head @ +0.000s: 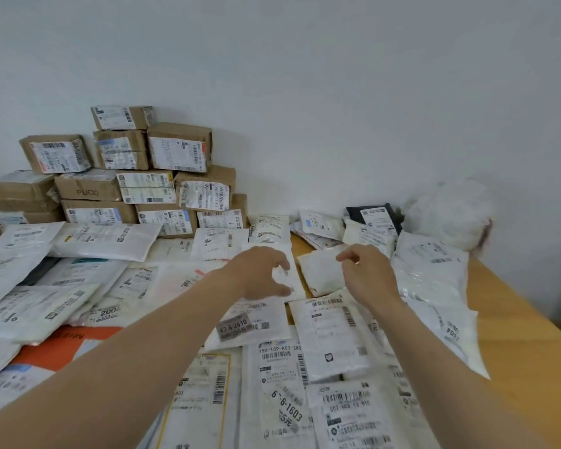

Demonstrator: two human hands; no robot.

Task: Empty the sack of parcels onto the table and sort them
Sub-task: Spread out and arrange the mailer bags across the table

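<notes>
Pale wall point(337, 92) behind; wooden counter point(515, 319) runs along it, bare only on the right edge. Parcels are on the counter: flat white mailers point(104, 241) overlap across nearly all of its top, labels and barcodes up, print mostly too blurred to read. Far left, against the wall, stack of brown cardboard boxes point(88, 187), several tiers, each with a white shipping label. Far right corner, crumpled white sack point(447, 212) slumped against the wall, touching the nearest mailers; its contents cannot be seen. Orange mailer point(62, 346) near left, partly buried under white ones. Black mailer point(353, 215) at the back, just beside the sack. Both bare forearms reach in from the near edge. Left hand point(259, 273): fingers and thumb spread in a curve, apart, over a small white parcel point(293, 277); contact cannot be told. Right hand point(366, 273): fingers loosely curled, nothing seen in them, above a blank white packet point(321, 273) lying between the two hands.
</notes>
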